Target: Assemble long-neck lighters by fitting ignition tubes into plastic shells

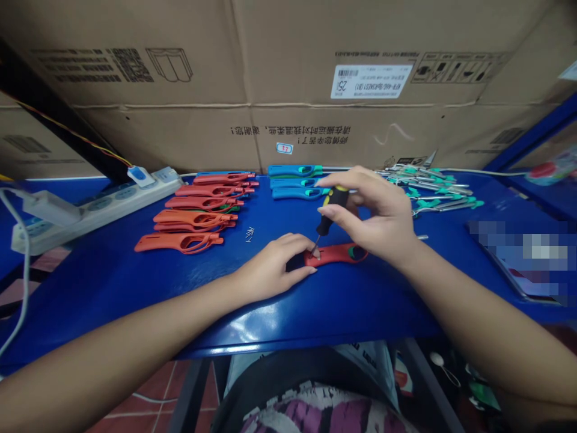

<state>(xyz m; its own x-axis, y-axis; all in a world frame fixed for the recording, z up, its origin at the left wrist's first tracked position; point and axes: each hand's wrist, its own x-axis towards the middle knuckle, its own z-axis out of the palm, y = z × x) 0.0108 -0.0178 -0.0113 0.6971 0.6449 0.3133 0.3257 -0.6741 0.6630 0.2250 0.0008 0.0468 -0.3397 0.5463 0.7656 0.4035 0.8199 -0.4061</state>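
A red lighter-shaped handle (pixel 336 254) lies on the blue tabletop (pixel 216 322) in front of me. My left hand (pixel 274 269) grips its left end between thumb and fingers. Above it my right hand (pixel 376 216) is closed on a black and yellow screwdriver (pixel 331 210), held tilted. The screwdriver's tip meets the handle near its left end, beside my left fingers. A small pile of screws (pixel 249 234) sits to the left, beyond my left hand.
Red and orange handles (pixel 178 242) lie in a column at left, beside a white power strip (pixel 99 207). Blue handles (pixel 300 193) and metal rods with green parts (pixel 444 201) lie at the back. Cardboard (pixel 288 78) stands behind. A blurred flat object (pixel 518 264) is at right.
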